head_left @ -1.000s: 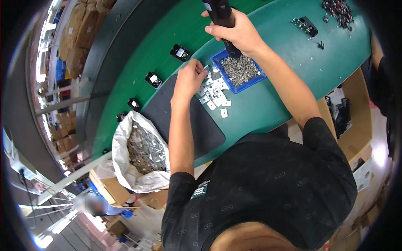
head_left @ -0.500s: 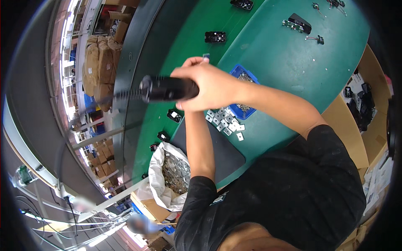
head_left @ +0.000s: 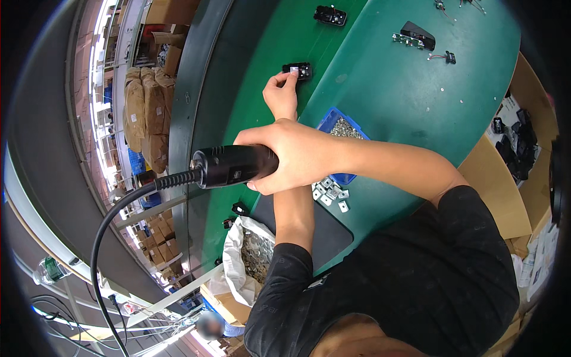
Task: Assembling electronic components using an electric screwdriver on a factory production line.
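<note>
Brown wrapped bundles (head_left: 143, 113) sit on shelving well left of both hands, while a green belt (head_left: 253, 89) and a green table (head_left: 410, 119) run beneath them. Nearer me than the right hand, I have one white sack (head_left: 234, 268) of small metal pieces, with two small dark housings (head_left: 240, 208) just past it. Next comes one black corded tool (head_left: 232, 166); my right hand (head_left: 303, 156) is wrapped round its body, above the left forearm, and its tip is hidden from me. Beyond, my left hand (head_left: 281, 98) pinches one pale plate (head_left: 294, 70) over one black housing (head_left: 305, 71) on the belt; I can't tell whether plate and housing touch. I judge the step in hand to be seating that plate; the next move calls for steady fingers and the tool kept clear. Farther past the left hand lies one second housing (head_left: 330, 15). Nearer me than the right wrist are one dark mat (head_left: 330, 235), roughly ten loose plates (head_left: 333, 193), some hidden, and one blue tray (head_left: 326, 121) of uncountable screws (head_left: 345, 129). Well right of the left hand are one black shell (head_left: 418, 33) and one wired part (head_left: 450, 58). One open carton (head_left: 496, 190) stands beyond the right forearm.
</note>
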`<state>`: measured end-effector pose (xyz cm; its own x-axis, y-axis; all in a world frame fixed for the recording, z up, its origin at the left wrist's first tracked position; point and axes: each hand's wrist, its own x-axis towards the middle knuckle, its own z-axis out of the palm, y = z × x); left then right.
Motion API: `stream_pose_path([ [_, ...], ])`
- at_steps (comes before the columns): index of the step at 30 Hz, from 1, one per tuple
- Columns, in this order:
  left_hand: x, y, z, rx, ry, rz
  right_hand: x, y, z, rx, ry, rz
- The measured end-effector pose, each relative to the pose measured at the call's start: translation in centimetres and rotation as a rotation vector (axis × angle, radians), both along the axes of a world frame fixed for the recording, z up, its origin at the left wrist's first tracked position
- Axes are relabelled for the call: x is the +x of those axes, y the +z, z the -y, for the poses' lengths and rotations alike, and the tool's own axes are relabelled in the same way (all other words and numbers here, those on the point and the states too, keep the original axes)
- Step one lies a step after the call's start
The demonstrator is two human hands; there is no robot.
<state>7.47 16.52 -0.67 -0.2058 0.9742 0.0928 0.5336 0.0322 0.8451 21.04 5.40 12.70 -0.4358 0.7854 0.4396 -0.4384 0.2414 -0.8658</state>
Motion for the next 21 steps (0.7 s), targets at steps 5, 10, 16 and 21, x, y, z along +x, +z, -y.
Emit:
stream_pose_path([
  [5,1.4,0.9,-0.1,0.047,0.031,0.214,1.4,0.7,0.3,-0.081,0.132,-0.019],
  [10,-0.7,0.4,-0.7,-0.147,-0.175,0.084,0.2,-0.1,0.4,-0.121,0.088,-0.043],
  [16,-2.3,0.8,0.2,-0.263,-0.18,0.102,0.1,0.0,0.6,-0.167,0.189,-0.054],
  [21,-9.2,0.0,6.6,0.466,-0.203,-0.393,-0.5,0.5,0.4,-0.234,0.208,-0.187],
])
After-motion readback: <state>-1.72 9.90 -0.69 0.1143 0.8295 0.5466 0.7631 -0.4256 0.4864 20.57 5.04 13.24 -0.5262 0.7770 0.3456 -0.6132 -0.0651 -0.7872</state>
